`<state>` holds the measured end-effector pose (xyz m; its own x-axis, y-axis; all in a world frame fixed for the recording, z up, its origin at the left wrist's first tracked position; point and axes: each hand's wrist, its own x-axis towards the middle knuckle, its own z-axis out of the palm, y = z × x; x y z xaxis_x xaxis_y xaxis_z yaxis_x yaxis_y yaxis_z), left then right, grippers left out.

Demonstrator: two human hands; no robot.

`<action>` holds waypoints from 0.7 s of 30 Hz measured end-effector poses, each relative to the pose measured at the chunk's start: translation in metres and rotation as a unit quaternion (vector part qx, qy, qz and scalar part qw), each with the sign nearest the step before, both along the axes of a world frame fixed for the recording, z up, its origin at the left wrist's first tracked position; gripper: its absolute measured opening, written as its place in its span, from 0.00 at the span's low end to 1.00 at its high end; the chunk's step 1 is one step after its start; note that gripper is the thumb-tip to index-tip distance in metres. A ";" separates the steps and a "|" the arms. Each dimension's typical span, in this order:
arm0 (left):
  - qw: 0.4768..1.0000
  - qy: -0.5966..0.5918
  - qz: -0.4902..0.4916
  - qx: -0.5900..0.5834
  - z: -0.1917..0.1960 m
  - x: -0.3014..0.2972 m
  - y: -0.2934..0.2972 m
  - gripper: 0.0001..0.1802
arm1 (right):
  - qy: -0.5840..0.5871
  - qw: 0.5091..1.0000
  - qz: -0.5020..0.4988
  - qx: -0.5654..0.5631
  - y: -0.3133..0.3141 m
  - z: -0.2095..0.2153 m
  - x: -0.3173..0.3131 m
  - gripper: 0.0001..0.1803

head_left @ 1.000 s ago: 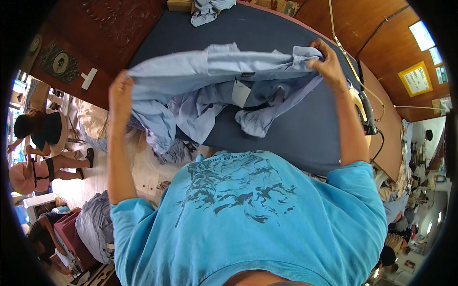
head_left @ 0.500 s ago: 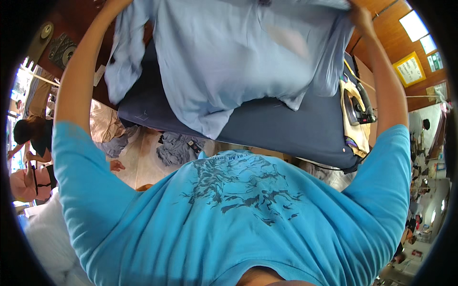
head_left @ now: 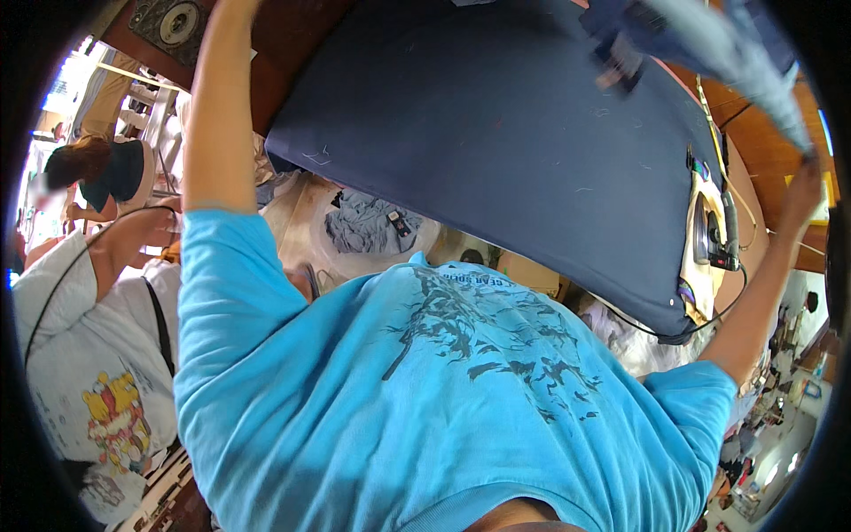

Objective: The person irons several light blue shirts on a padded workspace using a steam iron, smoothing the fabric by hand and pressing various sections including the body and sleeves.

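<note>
Head view, right hand: raised at the far right, the right hand point(head_left: 805, 191) is blurred, its fingers appearing to grip one end of the blue garment point(head_left: 740, 49); the exact hold cannot be made out.
Head view, left hand: the left forearm point(head_left: 222, 124) runs up and out past the top edge, so the left hand lies outside the picture and its hold cannot be told.
Hands' spacing: the arms are spread wide, well apart from each other.
Blue garment: in the upper right corner, smeared by motion; a pale blue strip slants down to the right hand, with darker blue cloth around it, and part of it is cut off by the edge.
Table: the table point(head_left: 470, 142) has a dark blue cover, with thin pale threads scattered on it.
Iron: near the table's right edge, the iron point(head_left: 703, 235) lies on a cream cloth point(head_left: 701, 306) with a patterned border.
Cord: the black cord point(head_left: 737, 306) curves from the iron round the table's near right corner.
Below the table: crumpled blue-grey clothes point(head_left: 368, 222) sit in a pale round container; a brown box point(head_left: 529, 271) and pale see-through plastic point(head_left: 634, 344) lie farther right.
Wearer: a bright blue T-shirt point(head_left: 434, 381) with a dark print fills the lower middle.
People at left: one person in a dark top point(head_left: 124, 177) bends forward; nearer, another wears a pale shirt point(head_left: 66, 381) with a yellow cartoon print.
Right side: a brown wooden wall point(head_left: 769, 160) stands beyond the table.
</note>
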<state>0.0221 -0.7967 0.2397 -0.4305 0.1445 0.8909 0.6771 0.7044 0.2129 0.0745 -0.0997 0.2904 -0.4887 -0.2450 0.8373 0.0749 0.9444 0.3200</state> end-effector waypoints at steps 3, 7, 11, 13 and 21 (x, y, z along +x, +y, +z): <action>0.972 -0.182 0.121 -0.083 -0.149 -0.010 -0.095 0.23 | -0.249 0.946 0.145 -0.146 -0.066 -0.139 0.034 0.17; 0.933 -0.230 0.278 0.006 -0.263 0.089 0.003 0.22 | -0.466 0.808 0.310 -0.184 -0.182 -0.280 0.140 0.21; 0.935 -0.262 0.239 0.014 -0.280 0.182 0.127 0.23 | -0.426 0.775 0.351 -0.306 -0.203 -0.298 0.150 0.16; 0.914 -0.311 0.260 0.010 -0.275 0.210 0.194 0.22 | -0.353 0.784 0.324 -0.394 -0.177 -0.305 0.121 0.13; 0.916 -0.329 0.182 -0.141 -0.257 0.205 0.300 0.26 | -0.389 0.835 0.369 -0.122 -0.169 -0.304 0.000 0.17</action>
<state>0.2267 -0.4971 -0.0174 -0.9265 0.0680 0.3700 0.1758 0.9478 0.2659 0.0744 -0.2686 -0.0131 -0.6993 -0.5891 0.4049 -0.6980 0.6850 -0.2088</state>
